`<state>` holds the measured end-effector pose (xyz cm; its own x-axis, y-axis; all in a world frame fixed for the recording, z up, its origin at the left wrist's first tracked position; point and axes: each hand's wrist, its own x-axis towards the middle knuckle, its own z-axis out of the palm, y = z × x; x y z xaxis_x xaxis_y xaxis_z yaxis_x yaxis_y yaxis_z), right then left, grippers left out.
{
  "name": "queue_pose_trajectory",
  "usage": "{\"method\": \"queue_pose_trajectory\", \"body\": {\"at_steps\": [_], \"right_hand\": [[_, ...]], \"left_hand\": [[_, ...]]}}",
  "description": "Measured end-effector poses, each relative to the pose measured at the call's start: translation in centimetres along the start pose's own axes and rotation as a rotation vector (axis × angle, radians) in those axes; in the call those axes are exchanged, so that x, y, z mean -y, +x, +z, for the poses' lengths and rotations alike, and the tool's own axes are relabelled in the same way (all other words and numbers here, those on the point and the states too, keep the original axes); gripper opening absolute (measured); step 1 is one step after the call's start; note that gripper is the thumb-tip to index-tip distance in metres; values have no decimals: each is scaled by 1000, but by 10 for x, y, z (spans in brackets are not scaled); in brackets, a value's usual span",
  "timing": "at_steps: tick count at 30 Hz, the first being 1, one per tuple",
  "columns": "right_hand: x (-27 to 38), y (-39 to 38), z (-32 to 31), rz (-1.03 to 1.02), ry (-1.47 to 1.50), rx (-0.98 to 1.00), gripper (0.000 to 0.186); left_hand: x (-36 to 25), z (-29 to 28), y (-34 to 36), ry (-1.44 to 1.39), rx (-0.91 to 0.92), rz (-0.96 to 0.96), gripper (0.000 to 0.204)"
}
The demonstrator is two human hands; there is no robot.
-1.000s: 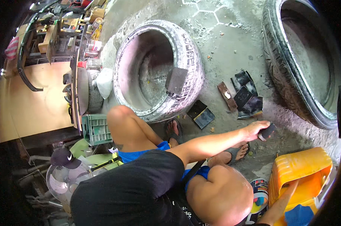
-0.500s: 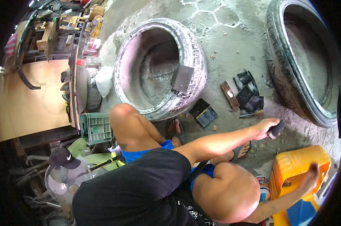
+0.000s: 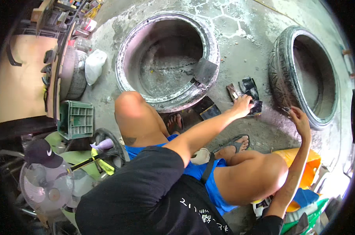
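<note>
- Left of left hand (image 3: 242,106): whitened tyre (image 3: 123,58) noted.
- Left hand: fingers half-curled over dark flat pieces (image 3: 249,84); grip not discernible. Picking-over judged in hand; edge pinch likely needed.
- Right hand (image 3: 301,120): fingertips nearly together; anything held not discernible.
- Just beyond it: second tyre (image 3: 278,68).

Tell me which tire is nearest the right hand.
The large tire at far right: the right hand is by its lower end. The other large tire, with a dark patch over its rim, lies farther left.
</note>
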<state>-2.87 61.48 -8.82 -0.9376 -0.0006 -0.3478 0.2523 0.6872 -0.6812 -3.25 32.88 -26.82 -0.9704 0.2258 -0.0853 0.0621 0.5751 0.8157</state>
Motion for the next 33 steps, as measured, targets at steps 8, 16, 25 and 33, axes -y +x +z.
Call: {"method": "queue_pose_trajectory", "body": {"at_steps": [8, 16, 25, 33], "right_hand": [[175, 77, -4, -225, -473, 239, 41], [201, 132, 215, -396, -424, -33, 75], [220, 127, 306, -227, -154, -291, 77], [188, 133, 310, 119, 447, -84, 71]], "left_hand": [[-2, -94, -81, -36, 26, -42, 42], [6, -156, -141, -141, 43, 53, 43], [76, -131, -171, -103, 194, -120, 47], [83, -129, -168, -49, 314, -148, 47]]}}
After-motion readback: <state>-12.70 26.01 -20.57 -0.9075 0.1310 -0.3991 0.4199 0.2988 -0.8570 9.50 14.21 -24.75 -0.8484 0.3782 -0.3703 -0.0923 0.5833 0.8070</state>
